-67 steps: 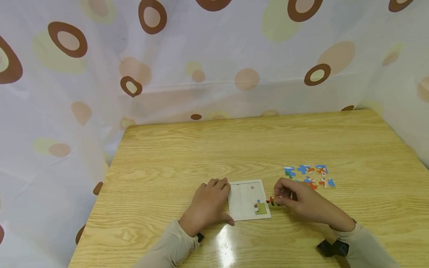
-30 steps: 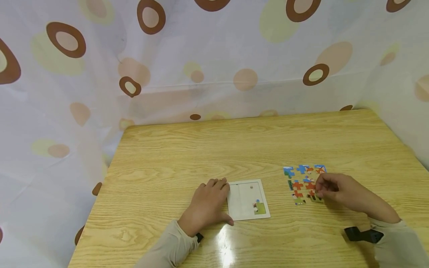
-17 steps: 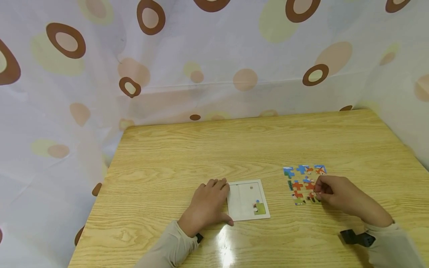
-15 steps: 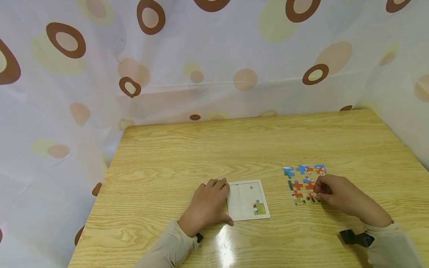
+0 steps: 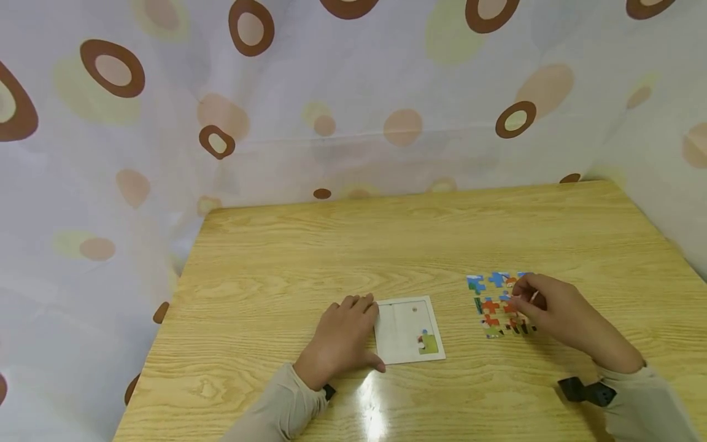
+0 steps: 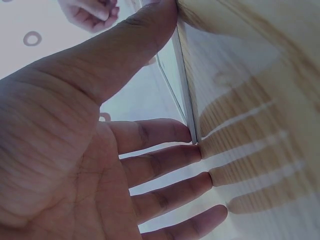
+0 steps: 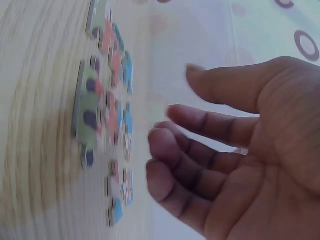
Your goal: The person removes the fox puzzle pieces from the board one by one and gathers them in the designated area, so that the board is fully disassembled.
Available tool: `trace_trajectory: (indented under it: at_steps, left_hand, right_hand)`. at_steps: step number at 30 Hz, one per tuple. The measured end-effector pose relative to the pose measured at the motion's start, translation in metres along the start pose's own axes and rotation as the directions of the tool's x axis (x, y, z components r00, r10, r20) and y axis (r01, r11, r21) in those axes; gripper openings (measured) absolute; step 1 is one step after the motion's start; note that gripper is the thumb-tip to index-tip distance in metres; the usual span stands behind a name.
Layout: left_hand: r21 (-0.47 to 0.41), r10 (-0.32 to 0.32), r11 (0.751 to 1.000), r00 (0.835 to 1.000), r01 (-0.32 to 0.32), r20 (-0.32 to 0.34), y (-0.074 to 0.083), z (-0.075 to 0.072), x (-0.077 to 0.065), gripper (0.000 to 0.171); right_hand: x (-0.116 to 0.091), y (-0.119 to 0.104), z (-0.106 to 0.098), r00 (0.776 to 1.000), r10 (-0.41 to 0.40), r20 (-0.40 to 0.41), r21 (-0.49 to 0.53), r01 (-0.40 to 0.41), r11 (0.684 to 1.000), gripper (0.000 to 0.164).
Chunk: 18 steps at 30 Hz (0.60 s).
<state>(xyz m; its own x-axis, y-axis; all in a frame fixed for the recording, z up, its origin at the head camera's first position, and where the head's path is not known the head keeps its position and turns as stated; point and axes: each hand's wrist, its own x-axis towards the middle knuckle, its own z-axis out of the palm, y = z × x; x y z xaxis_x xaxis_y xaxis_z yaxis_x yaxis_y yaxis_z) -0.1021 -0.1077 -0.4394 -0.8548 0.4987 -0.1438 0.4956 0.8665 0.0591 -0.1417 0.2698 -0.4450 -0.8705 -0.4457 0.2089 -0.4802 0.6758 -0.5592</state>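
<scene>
My left hand (image 5: 342, 337) rests on the table along the left side of a white puzzle tray (image 5: 394, 331). In the left wrist view, the fingers (image 6: 170, 160) are straight and spread, with tips down at the tray's edge. One green puzzle piece (image 5: 429, 345) lies in the tray's lower right corner. My right hand (image 5: 569, 319) hovers just above several loose puzzle pieces (image 5: 490, 306) and covers part of them in the head view. Its fingers are loosely bent, the thumb (image 7: 215, 90) stands apart, and nothing is between them. A green-and-red piece (image 7: 90, 107) lies flat below it.
Wood-grain table (image 5: 309, 258) under everything, with a spotted curtain (image 5: 353, 147) behind and at the sides. The loose pieces, blue, red and green, lie in rough rows to the right of the tray. Light glares on the table near the front (image 5: 370, 405).
My right hand has carried the green-and-red puzzle piece from beside the tray to the right, set it among the others and let go, then risen slightly. The left hand stays put.
</scene>
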Motion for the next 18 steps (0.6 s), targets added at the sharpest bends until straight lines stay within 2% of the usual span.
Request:
trace_trajectory:
  at_steps: [4,11,14,18]
  left_hand:
    - [-0.005,0.001,1.000,1.000,-0.001,0.004,-0.001,0.000,0.000,0.100]
    - [0.001,-0.002,1.000,1.000,0.002,-0.002,-0.001,0.001,0.001,0.100]
    - [0.000,-0.001,1.000,1.000,0.001,-0.002,-0.001,0.001,0.001,0.100]
    - [-0.003,-0.001,1.000,1.000,0.001,0.004,-0.002,0.000,0.002,0.100]
  right_hand:
    - [0.007,-0.006,0.005,0.998,-0.056,-0.037,0.036,0.057,0.998,0.010]
    - [0.021,-0.018,0.014,0.992,-0.126,-0.013,0.071,0.127,0.989,0.022]
    - [0.029,-0.027,0.016,0.991,-0.129,0.025,0.087,0.126,0.988,0.020]
    - [0.037,-0.039,0.021,0.988,-0.102,0.113,0.152,0.084,0.985,0.021]
